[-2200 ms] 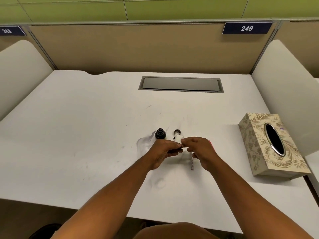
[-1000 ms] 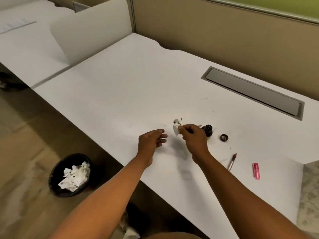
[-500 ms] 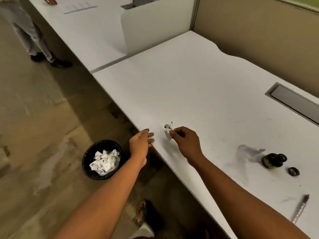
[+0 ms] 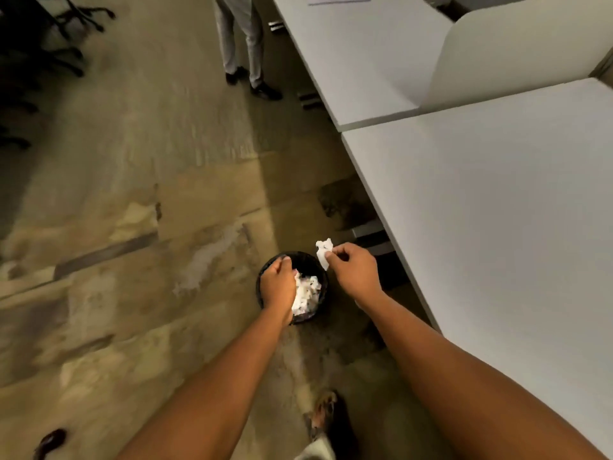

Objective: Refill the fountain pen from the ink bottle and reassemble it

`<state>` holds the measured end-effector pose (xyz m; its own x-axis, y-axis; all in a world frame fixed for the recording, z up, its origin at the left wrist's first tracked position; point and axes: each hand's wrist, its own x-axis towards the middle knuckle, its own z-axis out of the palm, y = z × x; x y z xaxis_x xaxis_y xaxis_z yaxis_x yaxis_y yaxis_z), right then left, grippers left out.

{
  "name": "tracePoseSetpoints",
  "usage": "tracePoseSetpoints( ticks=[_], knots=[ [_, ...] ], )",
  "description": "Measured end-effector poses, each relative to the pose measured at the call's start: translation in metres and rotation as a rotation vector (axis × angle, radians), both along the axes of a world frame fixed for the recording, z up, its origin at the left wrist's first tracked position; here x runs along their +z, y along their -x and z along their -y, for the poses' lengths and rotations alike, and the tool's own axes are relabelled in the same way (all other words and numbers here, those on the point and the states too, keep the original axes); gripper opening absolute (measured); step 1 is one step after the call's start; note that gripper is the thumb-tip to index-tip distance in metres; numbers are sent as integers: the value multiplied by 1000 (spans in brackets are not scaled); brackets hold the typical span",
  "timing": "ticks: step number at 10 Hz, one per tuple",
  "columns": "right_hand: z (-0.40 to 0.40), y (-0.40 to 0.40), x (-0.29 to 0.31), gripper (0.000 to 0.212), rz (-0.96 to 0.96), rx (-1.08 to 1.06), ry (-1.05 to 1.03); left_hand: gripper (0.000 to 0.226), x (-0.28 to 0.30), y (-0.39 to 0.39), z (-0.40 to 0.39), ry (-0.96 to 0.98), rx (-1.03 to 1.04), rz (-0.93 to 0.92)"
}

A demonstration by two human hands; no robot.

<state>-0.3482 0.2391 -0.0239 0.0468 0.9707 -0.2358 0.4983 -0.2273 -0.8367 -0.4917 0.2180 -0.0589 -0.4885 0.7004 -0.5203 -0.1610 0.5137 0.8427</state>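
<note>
The right hand [image 4: 353, 272] fingers pinch a tissue [image 4: 323, 252] at the bin's [image 4: 323, 283] one o'clock rim. The left hand [image 4: 278, 285] looks loosely curled and empty. Released here, the tissue may miss.

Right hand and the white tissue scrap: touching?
Touching. The head view shows the right hand pinching the tissue scrap between thumb and fingertips, held beside the rim of the black bin.

crumpled white tissue-paper scrap [image 4: 323, 253]: soft, matt | round black plastic bin [image 4: 321, 272]: dull sheen, white paper wads inside | white laminate desk top [image 4: 497, 210]: smooth, matt | mottled tan floor [image 4: 132, 194]: worn, patchy, low gloss
</note>
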Motion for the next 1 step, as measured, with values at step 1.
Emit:
tracePoseSetpoints(
  ticks=[1],
  knots=[
    [-24, 33, -15, 21, 98, 88, 24, 47, -9, 29, -8, 71, 12, -96]
  ],
)
